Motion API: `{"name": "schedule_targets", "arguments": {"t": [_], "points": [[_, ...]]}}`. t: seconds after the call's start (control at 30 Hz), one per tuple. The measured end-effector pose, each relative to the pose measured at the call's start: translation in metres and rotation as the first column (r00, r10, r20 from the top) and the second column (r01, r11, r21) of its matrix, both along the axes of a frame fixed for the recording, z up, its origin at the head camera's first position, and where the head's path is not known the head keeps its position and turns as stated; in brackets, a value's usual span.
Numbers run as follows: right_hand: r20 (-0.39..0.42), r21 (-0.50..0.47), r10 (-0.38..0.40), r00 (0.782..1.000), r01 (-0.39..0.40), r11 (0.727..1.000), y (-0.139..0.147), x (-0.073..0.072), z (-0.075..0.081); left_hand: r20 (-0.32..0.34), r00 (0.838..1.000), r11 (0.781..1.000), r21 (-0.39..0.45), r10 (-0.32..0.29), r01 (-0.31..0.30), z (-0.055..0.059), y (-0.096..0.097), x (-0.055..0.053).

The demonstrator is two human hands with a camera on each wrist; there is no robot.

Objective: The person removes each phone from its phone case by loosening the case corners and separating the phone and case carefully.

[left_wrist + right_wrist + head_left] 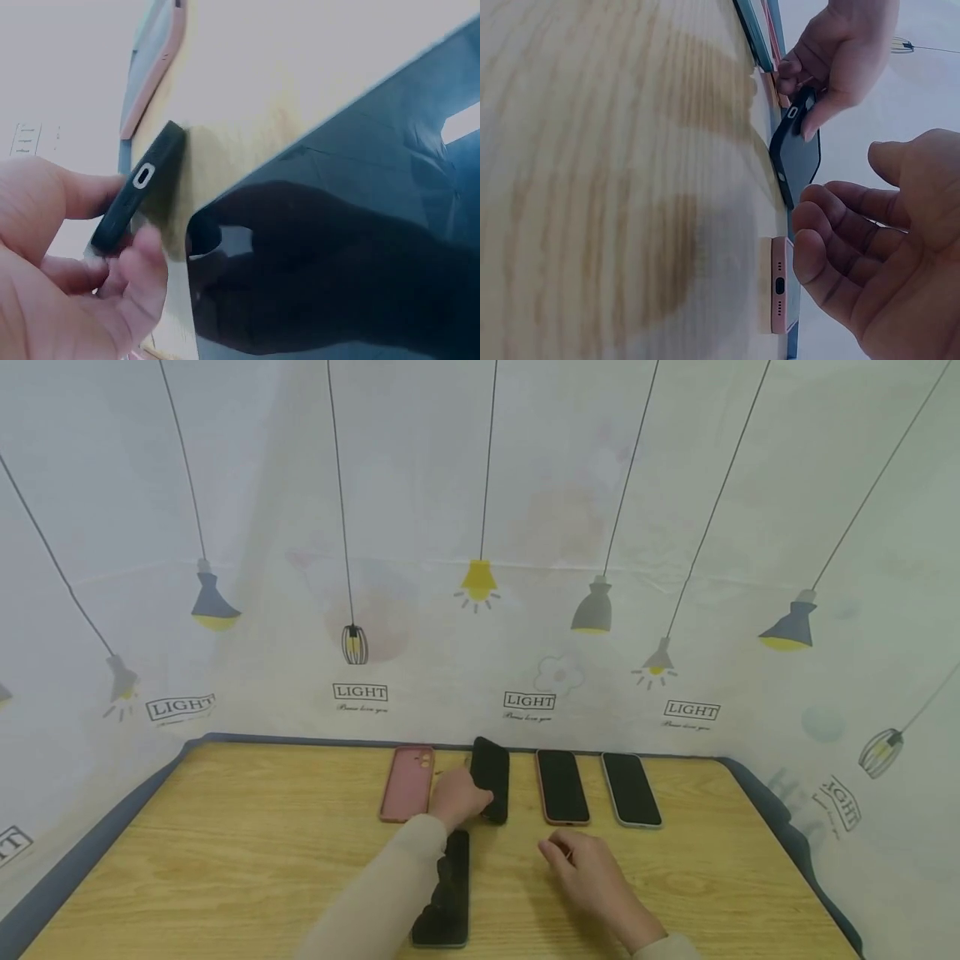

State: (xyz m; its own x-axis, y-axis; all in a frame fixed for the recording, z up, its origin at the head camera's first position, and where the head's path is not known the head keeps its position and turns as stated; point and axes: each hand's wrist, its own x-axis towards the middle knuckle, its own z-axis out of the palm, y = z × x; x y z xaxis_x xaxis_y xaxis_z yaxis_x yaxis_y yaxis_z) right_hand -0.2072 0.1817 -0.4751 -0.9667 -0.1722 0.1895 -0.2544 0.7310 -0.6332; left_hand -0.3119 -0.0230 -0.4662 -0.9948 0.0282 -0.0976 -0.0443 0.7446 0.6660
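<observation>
My left hand (457,797) pinches a dark phone in a black case (491,772) by its lower edge, thumb on the screen side. The phone is tilted up from the table, its charging port facing the left wrist view, where the black case (142,196) sits between thumb and fingers. My right hand (588,872) hovers over the table with loosely curled fingers, holding nothing. Nearest to it is a phone in a pink case (562,787), screen up. Below the left wrist lies another dark-screened phone (455,897), partly covered by the sleeve.
An empty pink phone case (407,785) lies left of the left hand. A phone with a pale rim (632,789) lies at the right of the back row. The wooden table (247,852) meets a white curtain (435,485) printed with lamps behind.
</observation>
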Motion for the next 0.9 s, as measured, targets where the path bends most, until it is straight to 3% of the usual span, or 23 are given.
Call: {"name": "schedule_targets", "arguments": {"t": [0.2,0.4,0.6,0.83,0.9], "points": [[0.016,-0.008,0.001,1.000,-0.001,1.000,0.002,0.000,0.004,0.103,0.994,0.975,0.212,0.040,-0.061,0.000,-0.012,-0.004],[0.005,-0.022,-0.007,1.000,0.007,1.000,0.002,0.000,0.009,0.145,0.989,0.944,0.327,-0.015,-0.033,0.001,-0.027,-0.001],[0.008,-0.028,-0.010,1.000,0.010,1.000,0.001,-0.002,0.010,0.148,0.988,0.908,0.418,-0.035,-0.030,0.008,-0.040,0.013],[0.002,-0.052,0.015,1.000,-0.015,0.999,0.003,-0.005,0.013,0.120,0.990,0.827,0.563,-0.068,-0.012,0.011,-0.049,0.026],[0.012,-0.063,0.011,1.000,-0.011,0.998,0.003,-0.006,0.014,0.093,0.993,0.824,0.567,-0.071,0.006,0.012,-0.051,0.030]]}}
